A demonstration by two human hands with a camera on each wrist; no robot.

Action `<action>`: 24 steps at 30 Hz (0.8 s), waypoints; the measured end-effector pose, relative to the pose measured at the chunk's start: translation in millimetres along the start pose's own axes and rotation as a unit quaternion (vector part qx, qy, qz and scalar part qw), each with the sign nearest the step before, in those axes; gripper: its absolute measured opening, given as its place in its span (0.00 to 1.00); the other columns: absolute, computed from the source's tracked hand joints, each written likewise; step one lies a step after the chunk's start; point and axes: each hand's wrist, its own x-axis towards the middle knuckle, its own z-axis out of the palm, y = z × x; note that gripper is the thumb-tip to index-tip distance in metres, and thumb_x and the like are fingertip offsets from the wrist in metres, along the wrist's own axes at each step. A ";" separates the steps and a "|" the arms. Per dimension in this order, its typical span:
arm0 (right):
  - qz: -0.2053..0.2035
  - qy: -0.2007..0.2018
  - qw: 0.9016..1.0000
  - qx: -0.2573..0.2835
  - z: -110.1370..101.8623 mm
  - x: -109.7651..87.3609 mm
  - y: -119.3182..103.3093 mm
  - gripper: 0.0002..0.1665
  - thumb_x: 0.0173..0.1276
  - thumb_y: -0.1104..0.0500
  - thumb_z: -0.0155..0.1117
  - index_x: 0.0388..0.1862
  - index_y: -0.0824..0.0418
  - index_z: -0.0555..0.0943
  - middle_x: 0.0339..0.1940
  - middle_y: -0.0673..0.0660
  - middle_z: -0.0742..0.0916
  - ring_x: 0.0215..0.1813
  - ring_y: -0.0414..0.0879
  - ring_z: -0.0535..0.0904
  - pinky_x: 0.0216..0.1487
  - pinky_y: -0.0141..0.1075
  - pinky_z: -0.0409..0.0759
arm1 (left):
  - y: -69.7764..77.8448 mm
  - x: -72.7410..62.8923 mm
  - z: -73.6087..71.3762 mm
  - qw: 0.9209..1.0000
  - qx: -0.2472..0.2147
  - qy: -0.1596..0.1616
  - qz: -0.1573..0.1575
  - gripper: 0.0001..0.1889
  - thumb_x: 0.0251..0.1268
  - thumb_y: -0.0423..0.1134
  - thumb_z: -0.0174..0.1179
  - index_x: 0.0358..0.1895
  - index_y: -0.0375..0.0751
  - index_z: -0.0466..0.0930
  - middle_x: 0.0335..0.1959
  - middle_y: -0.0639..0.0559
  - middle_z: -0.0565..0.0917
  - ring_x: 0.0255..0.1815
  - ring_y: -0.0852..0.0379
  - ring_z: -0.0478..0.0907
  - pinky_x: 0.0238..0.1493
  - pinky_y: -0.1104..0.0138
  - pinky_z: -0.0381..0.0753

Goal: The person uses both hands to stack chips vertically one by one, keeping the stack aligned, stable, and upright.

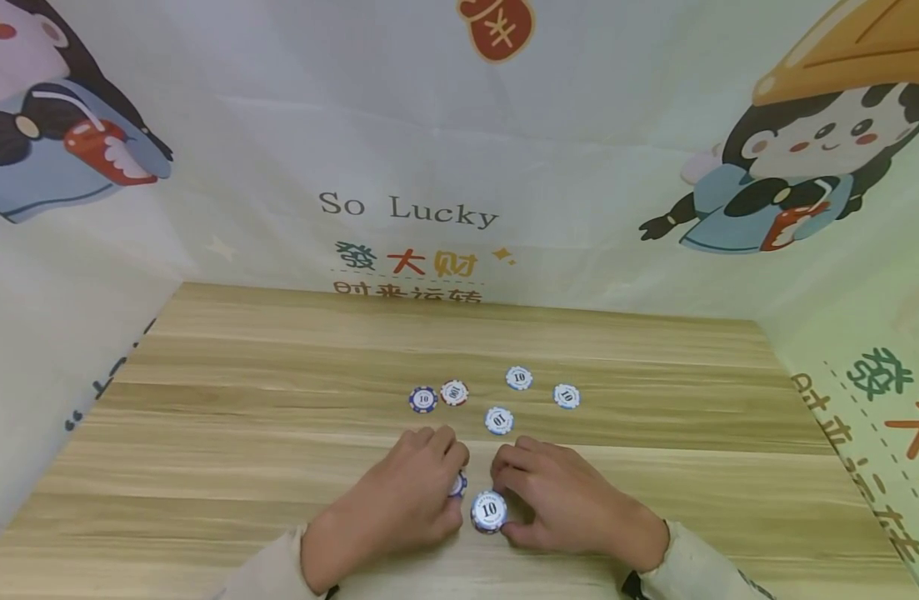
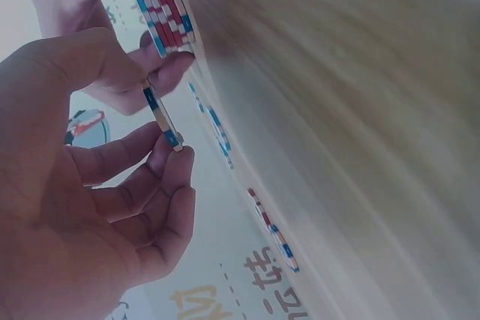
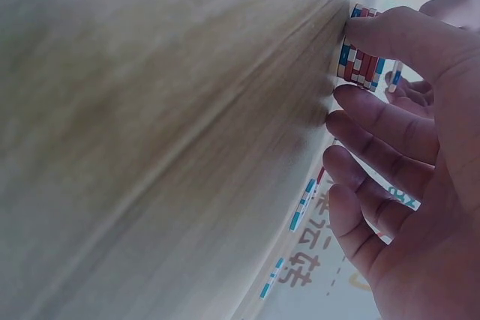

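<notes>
My left hand (image 1: 402, 492) pinches one dark blue and white poker chip (image 2: 163, 116) between thumb and fingertips, above the wooden table. In the head view most of that chip is hidden behind the fingers. Just to the right stands an upright stack of poker chips (image 1: 489, 511), its top face light blue with a 10. Red, white and blue edges show along the stack (image 2: 165, 18) in the left wrist view. My right hand (image 1: 567, 504) holds the stack at its sides between thumb and index finger, the other fingers loosely bent. The held chip is apart from the stack.
Beyond the hands, single chips lie flat on the wooden table (image 1: 279, 358): a dark blue chip (image 1: 423, 399), a red-edged 100 chip (image 1: 455, 392) close beside it, and three light blue chips (image 1: 519, 377) farther right. A printed cloth (image 1: 399, 142) walls the table's back and sides.
</notes>
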 end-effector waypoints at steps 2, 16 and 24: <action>0.001 0.000 1.000 0.002 0.0 -0.1 0.0 0.19 0.56 0.48 0.84 0.42 0.54 0.89 0.48 0.44 0.85 0.46 0.39 0.77 0.46 0.31 0.81 | 2.3 0.4 0.7 1.000 0.002 0.005 0.007 0.16 0.59 0.43 0.70 0.45 0.38 0.80 0.38 0.51 0.75 0.37 0.54 0.72 0.43 0.58 0.77; 0.000 -0.005 1.000 -0.001 -1.7 -0.2 -1.3 0.20 0.58 0.48 0.84 0.45 0.55 0.90 0.51 0.46 0.86 0.46 0.40 0.77 0.46 0.31 0.80 | 15.5 7.6 2.8 0.999 -0.006 0.010 0.044 0.16 0.63 0.46 0.70 0.46 0.39 0.80 0.38 0.52 0.75 0.36 0.56 0.72 0.41 0.62 0.77; -0.003 -0.004 1.000 -0.004 -1.2 -0.6 -0.2 0.22 0.56 0.47 0.84 0.46 0.55 0.90 0.50 0.46 0.85 0.46 0.40 0.77 0.46 0.33 0.81 | 21.3 10.4 5.6 0.999 0.000 -0.004 0.052 0.16 0.66 0.48 0.69 0.46 0.41 0.80 0.38 0.54 0.75 0.36 0.58 0.72 0.43 0.63 0.78</action>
